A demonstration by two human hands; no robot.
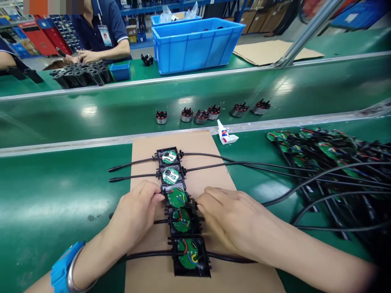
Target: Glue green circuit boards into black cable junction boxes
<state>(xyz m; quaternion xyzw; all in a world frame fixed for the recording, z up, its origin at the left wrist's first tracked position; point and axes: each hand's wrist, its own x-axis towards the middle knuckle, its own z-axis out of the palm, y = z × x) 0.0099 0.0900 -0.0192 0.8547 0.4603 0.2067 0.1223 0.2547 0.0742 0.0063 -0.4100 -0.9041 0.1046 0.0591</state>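
Several round green circuit boards sit in a column of black plastic housings with black cables leaving both sides. My left hand (136, 213) has its thumb and fingers pinched at the left side of the third circuit board (177, 197), where the cable enters its housing. At that housing's right side, my right hand (229, 213) is closed around the cable end; its fingertips are partly hidden. Farther away lie two boards with silvery patches, the top board (169, 157) and the second board (170, 176). Closer to me, the nearest board (187, 253) shows red, blue and yellow wires.
Brown cardboard (146, 280) lies beneath the housings. A white tube (225, 133) rests beyond it, near several copper-wound motor stators (201, 116). Wired boards are heaped (332, 154) at right. Across the bench are a blue bin (198, 49) and a person (104, 36) handling black parts.
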